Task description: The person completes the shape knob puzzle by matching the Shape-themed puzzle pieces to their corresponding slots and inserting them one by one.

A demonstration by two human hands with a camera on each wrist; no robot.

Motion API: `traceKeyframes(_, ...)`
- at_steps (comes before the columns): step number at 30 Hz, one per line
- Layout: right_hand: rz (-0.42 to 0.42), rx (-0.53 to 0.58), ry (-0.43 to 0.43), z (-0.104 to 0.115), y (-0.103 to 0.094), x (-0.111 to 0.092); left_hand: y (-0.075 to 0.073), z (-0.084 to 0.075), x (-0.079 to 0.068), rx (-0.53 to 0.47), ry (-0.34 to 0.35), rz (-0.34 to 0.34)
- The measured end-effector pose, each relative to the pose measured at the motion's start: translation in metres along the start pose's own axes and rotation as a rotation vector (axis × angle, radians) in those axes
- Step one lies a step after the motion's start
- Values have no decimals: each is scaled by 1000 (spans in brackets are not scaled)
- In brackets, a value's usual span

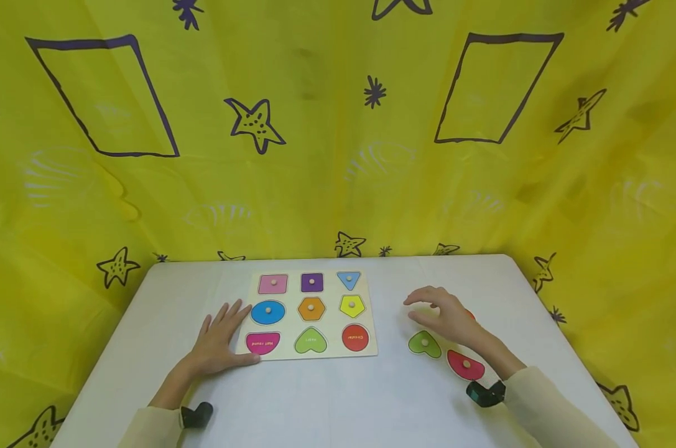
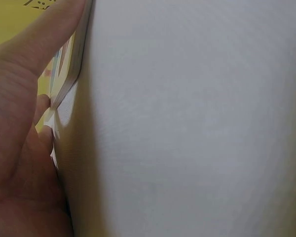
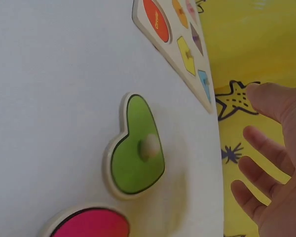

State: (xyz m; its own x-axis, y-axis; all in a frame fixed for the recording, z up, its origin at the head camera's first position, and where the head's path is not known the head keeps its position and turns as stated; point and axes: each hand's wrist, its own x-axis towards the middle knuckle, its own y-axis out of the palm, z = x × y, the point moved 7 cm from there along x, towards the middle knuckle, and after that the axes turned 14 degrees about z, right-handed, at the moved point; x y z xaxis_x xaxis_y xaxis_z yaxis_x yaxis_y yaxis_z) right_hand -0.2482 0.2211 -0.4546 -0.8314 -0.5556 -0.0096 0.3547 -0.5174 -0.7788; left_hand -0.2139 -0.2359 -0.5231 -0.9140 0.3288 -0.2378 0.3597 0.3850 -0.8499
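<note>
On the board [image 1: 332, 312], the semicircle [image 1: 262, 343] is labelled “Half round”, the heart [image 1: 311, 341] “Heart”. The red circle [image 1: 355, 338] is labelled “Circular”.

the puzzle board [image 1: 330, 300] lies on the table [image 1: 382, 410], knobbed pieces [image 1: 311, 308] in its two far rows, the left hand [image 1: 217, 344] at its left edge. right of it lies the heart piece [image 1: 425, 348], with the half-round piece [image 1: 465, 372] nearer and farther right. the curtain [image 1: 315, 186] hangs behind.

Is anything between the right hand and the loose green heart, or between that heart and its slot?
Nothing visible blocks either. Between the right hand and the green heart is open space; toward the heart slot lie only bare table and the board.
</note>
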Motion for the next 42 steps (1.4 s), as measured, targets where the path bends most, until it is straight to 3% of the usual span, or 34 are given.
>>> traceKeyframes(7, -58, -2, 38, -15, -3, -35, -1, -3, 0, -5, 8, 3)
traceKeyframes(18, -77, 157, 238, -49, 9, -85, -1, -3, -1, -1, 13, 6)
traceKeyframes(29, -174, 11, 175, -55, 14, -112, 2, 4, 0, -9, 24, -31)
traceKeyframes(42, -179, 22, 248, -66, 23, -126, 3, 5, 1, 4, 6, -15)
